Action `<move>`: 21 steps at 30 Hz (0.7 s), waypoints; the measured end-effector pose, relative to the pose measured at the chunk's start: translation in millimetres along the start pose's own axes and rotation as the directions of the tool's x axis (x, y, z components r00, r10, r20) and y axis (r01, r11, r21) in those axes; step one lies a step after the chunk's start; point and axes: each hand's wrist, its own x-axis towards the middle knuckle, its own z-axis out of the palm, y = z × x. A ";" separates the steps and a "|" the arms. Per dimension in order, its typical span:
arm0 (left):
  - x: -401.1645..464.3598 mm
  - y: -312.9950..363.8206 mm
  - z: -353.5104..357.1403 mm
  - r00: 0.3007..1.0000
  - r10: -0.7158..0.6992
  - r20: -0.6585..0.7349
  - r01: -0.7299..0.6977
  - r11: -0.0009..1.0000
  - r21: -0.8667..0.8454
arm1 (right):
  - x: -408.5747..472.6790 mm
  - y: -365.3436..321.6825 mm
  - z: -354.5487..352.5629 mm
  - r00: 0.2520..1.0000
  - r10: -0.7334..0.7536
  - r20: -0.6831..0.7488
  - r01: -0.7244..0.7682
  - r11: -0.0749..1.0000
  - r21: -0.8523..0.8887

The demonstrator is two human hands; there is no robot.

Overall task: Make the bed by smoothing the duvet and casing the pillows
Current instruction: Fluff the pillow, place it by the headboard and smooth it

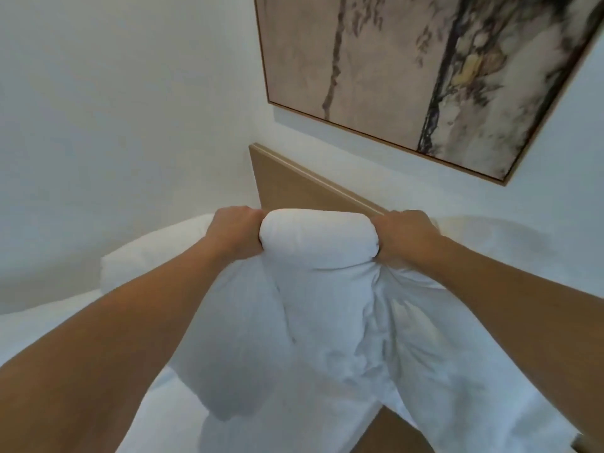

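A white pillow (318, 238) of soft matt cloth bulges smooth at its top, its loose cotton-like case (376, 338) falling in fine creases below. Behind it, a headboard (294, 188) shows pale, smooth matt wood. On the far wall (114, 109), painted flat white, hangs a picture (408, 67) with a coarse canvas-like surface inside a thin wooden frame. White bedding (39, 325) at left looks smooth and matt.
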 end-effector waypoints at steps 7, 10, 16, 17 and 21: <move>59.1 -33.4 74.6 0.864 0.346 -0.367 -0.349 0.935 0.059 | 10.0 -40.8 56.8 0.965 0.156 -0.209 -0.162 0.987 -0.015; 68.0 -63.7 181.4 0.798 0.401 -0.449 -0.360 0.916 0.178 | 37.1 -111.5 150.6 0.960 0.209 -0.184 -0.213 0.977 -0.006; -42.0 -60.6 542.9 0.983 0.037 0.180 -0.042 0.999 0.024 | 53.2 -265.2 483.6 0.956 0.162 0.246 -0.211 0.959 0.189; -70.2 -43.0 599.1 0.914 -0.028 0.405 0.084 0.989 -0.123 | 46.5 -280.6 539.6 0.939 0.083 0.334 -0.166 0.959 0.228; -125.7 18.3 739.6 0.868 -0.269 0.418 0.488 0.615 -0.619 | 40.1 -289.8 671.9 0.975 -0.156 0.158 0.079 0.909 0.408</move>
